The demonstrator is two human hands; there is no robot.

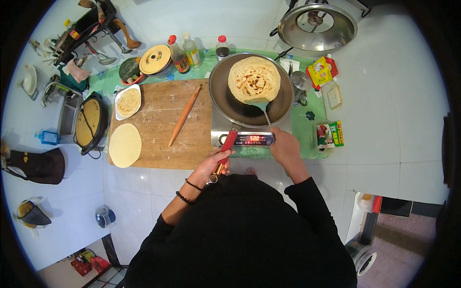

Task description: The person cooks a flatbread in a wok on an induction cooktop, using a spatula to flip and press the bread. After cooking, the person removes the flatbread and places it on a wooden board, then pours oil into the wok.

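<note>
My left hand [213, 163] is closed around the red handle [229, 141] of a frying pan [218, 104], which sits on an induction cooker [216, 132] with a lit display. In my right hand [287, 149] is the handle of a spatula [260, 104], its blade against the near edge of a browned round flatbread [254, 79]. The flatbread lies toward the far side of the pan. Left of the cooker, a tapered wooden rolling pin [185, 116] rests on a floured wooden board [158, 144]. A pale rolled dough round [125, 145] and a white dish [118, 114] holding a flatbread [128, 102] are at its left.
Sauce bottles [179, 57] and a lidded yellow container [155, 60] stand behind the board. An electric griddle [88, 122] is at the left. Right of the pan are a metal pot [300, 82] and seasoning packets [319, 72]. A metal lid [336, 36] hangs above.
</note>
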